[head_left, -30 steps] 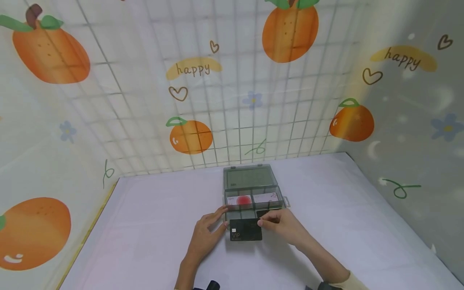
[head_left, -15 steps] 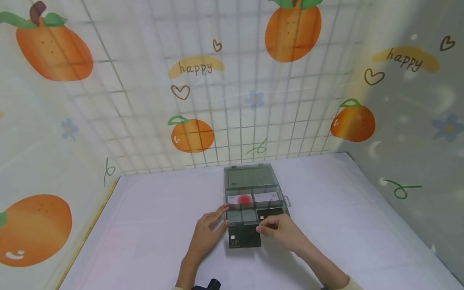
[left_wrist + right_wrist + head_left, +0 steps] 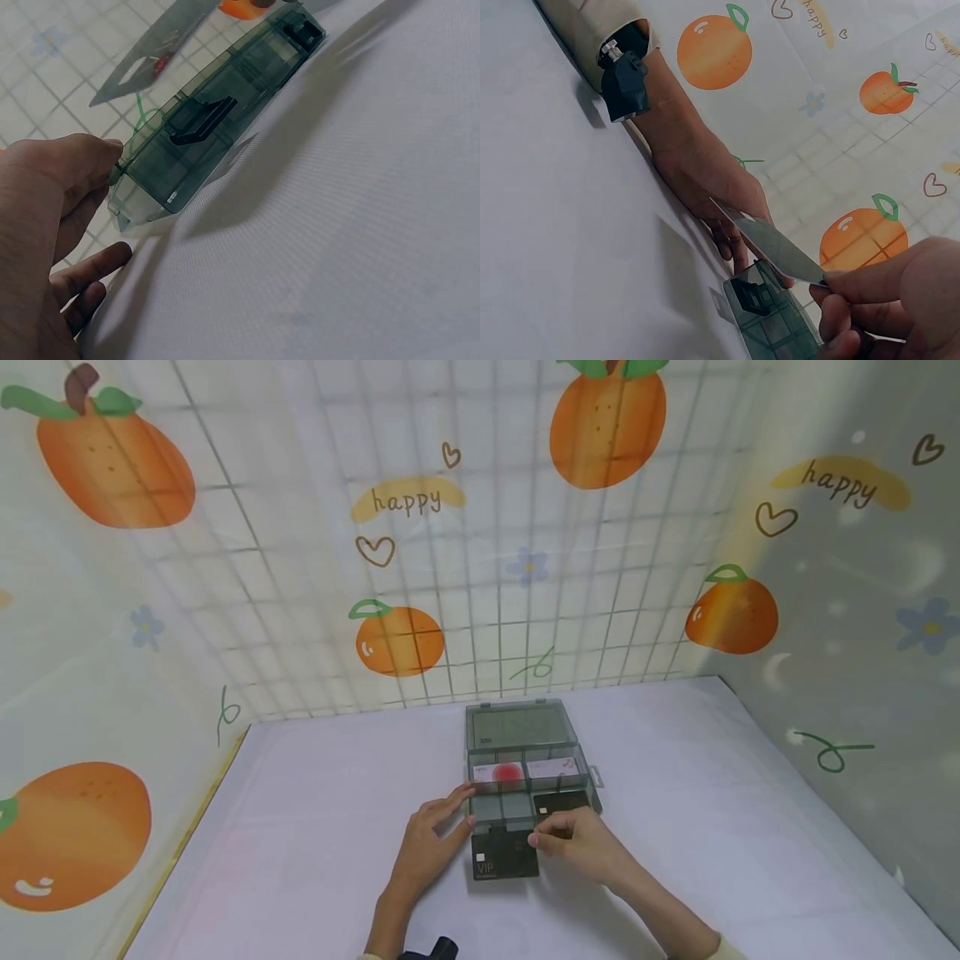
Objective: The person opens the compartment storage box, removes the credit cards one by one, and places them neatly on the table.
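A translucent green plastic box (image 3: pixel 486 808) lies with its lid (image 3: pixel 521 727) raised on the white table. My left hand (image 3: pixel 427 843) rests its thumb and fingertips at the box's left side, also visible beside the box (image 3: pixel 247 82) in the left wrist view. With thumb and index finger, my right hand (image 3: pixel 588 847) pinches the right edge of a black VIP card (image 3: pixel 506 867), held tilted in front of the box. Inside sit a second black card (image 3: pixel 572 799) at front right, a white card with a red circle (image 3: pixel 486 772) and a white patterned card (image 3: pixel 551 767) behind.
The white table (image 3: pixel 337 793) runs back to a curtain (image 3: pixel 480 593) printed with oranges. Similar printed sheets close in the left and right sides. A dark camera mount (image 3: pixel 626 86) is strapped at the left sleeve.
My right hand has lowered the VIP card slightly toward me, uncovering more of the box's front and the second black card. My left hand has stayed at the box's side.
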Motion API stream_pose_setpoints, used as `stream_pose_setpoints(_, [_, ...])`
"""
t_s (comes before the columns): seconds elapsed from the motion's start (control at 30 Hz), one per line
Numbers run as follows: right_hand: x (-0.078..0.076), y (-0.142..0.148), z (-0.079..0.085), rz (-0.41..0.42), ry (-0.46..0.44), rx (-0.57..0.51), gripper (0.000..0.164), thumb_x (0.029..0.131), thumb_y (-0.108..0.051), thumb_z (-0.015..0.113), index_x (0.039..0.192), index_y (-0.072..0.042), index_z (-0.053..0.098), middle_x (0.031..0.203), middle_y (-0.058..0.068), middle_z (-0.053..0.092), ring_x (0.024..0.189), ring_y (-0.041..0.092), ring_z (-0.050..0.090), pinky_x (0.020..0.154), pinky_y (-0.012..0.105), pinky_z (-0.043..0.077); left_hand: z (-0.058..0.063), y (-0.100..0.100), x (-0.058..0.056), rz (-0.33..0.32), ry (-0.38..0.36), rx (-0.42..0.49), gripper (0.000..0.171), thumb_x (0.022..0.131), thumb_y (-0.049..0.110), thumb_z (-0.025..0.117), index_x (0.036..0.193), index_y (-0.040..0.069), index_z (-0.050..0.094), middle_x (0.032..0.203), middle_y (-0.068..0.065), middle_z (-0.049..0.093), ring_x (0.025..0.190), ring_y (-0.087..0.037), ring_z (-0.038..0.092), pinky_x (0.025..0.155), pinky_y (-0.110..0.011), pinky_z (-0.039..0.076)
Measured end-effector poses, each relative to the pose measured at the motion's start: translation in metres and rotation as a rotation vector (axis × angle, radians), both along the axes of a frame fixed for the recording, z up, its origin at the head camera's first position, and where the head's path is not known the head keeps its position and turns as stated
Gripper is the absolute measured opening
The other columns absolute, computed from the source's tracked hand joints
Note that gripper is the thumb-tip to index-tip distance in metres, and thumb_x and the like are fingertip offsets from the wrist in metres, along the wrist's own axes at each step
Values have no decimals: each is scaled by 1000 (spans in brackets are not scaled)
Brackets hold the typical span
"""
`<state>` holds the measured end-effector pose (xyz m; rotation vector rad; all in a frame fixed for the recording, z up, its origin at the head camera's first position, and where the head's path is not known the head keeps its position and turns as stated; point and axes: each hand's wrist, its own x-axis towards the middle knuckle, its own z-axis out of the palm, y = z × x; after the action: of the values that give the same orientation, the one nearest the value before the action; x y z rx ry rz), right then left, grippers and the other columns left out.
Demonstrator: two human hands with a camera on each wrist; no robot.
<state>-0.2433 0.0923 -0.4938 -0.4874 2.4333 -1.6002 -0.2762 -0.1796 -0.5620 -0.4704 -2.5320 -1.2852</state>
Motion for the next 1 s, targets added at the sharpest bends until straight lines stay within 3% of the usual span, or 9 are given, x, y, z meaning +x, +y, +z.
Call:
stream_pose_setpoints(0.33, [-3, -2, -10, 4, 6, -12, 10, 92, -19, 74, 92, -9, 79, 88, 1, 72, 75, 15, 59, 62, 26, 49, 0, -1, -2, -11, -8, 4, 43, 96, 35, 68, 137, 27, 63, 142, 23, 52, 124, -19, 53, 105, -55, 38])
stream_pose_setpoints(1.0, [-5, -5, -25, 3, 12, 48, 13, 92, -23, 73, 84, -14, 79, 85, -3, 70, 73, 14, 56, 57, 25, 46, 2, 0, 1, 4, 13, -5, 43, 95, 42, 67, 137, 33, 63, 141, 20, 54, 124, -23, 54, 103, -58, 39])
